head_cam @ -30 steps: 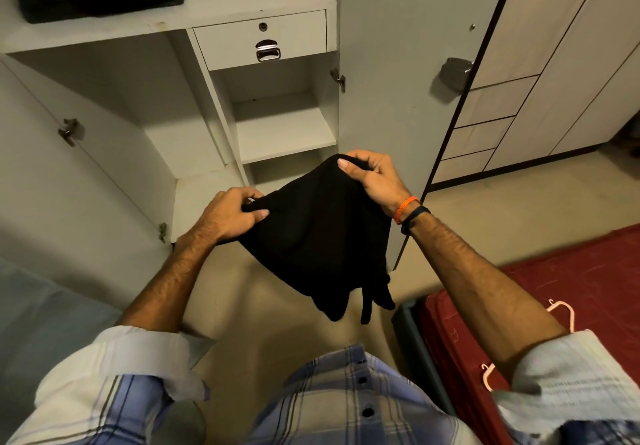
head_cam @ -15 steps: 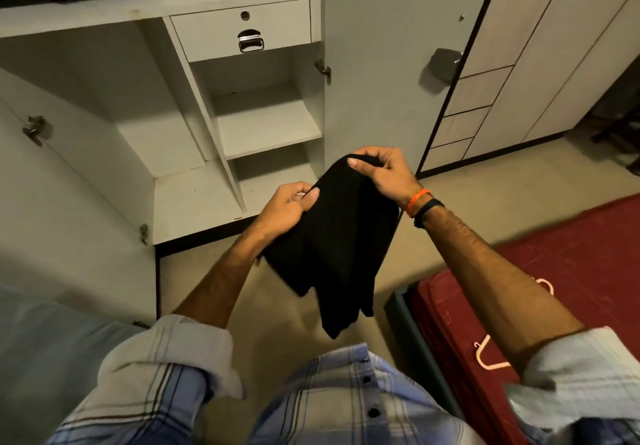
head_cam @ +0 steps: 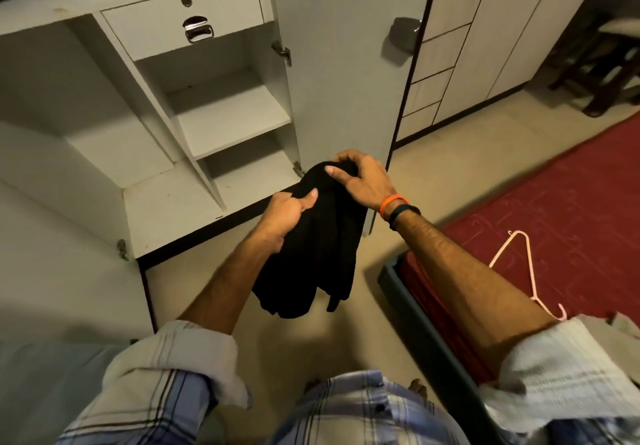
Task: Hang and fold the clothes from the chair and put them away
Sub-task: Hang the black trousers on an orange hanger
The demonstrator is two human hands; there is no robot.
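I held the black garment (head_cam: 318,236) in mid-air before the open wardrobe (head_cam: 166,198), above the floor. My left hand (head_cam: 285,216) gripped its side, fingers curled; my right hand (head_cam: 363,179) clutched its bunched top.

An open white wardrobe (head_cam: 214,122) stands on a beige floor (head_cam: 450,153), beside pale wood-grain cupboards (head_cam: 485,28).

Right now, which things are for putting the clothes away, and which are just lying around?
For the job:
folded black cloth garment
left hand and right hand, both gripping it
open white wooden wardrobe
pink plastic hanger

Lying about:
red patterned bedsheet
dark wooden stool
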